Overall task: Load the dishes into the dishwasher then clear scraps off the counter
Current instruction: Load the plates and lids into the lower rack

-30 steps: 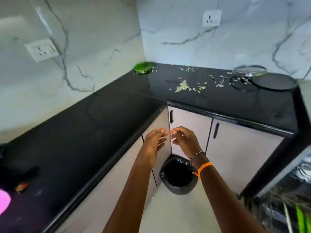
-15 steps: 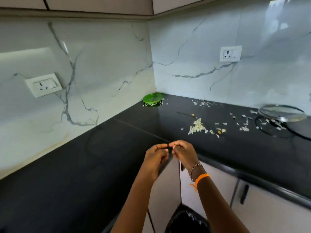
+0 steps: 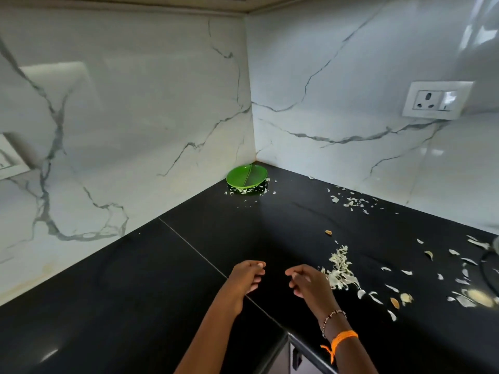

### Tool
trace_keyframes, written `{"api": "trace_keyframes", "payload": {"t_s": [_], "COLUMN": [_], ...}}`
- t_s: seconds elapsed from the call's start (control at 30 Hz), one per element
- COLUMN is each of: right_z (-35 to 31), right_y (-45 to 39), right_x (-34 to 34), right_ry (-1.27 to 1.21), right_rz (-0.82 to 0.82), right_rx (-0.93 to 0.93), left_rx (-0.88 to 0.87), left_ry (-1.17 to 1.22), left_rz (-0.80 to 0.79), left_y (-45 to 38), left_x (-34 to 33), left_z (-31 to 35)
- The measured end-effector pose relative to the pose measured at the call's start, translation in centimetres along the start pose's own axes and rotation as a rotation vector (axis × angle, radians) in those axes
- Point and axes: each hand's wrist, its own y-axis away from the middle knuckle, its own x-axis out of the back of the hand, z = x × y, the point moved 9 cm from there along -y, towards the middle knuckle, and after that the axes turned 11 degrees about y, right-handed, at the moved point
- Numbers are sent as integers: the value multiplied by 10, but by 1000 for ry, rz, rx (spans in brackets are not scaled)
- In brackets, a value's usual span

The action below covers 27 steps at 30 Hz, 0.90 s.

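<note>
Hands: left hand (image 3: 247, 278) and right hand (image 3: 310, 283), two, above the counter (image 3: 135, 292), fingers loosely curled, holding nothing, likely poised to gather.
Scraps: main pile (image 3: 340, 269) just right of the right hand; uncounted flakes beyond.
Plate: one green plate (image 3: 247, 176), far corner, well beyond the hands.
</note>
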Motion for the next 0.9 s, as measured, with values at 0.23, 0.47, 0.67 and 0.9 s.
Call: {"api": "trace_keyframes", "payload": {"t_s": [0.23, 0.47, 0.67, 0.9], "right_z": [-6, -35, -44, -35], "right_y": [-101, -239, -371, -442], "right_x": [-40, -95, -125, -145], "right_ry": [43, 133, -61, -120], "right_rz": [-132, -323, -161, -22], "right_rx": [-117, -171, -335, -389], "left_rx": [-107, -202, -260, -314], "left_ry": [-494, -1118, -1111, -1087], "left_rz": [6, -7, 102, 112], "left_y": [-122, -245, -284, -298], "left_x": [30, 57, 51, 47], "left_z": [36, 52, 71, 78]}}
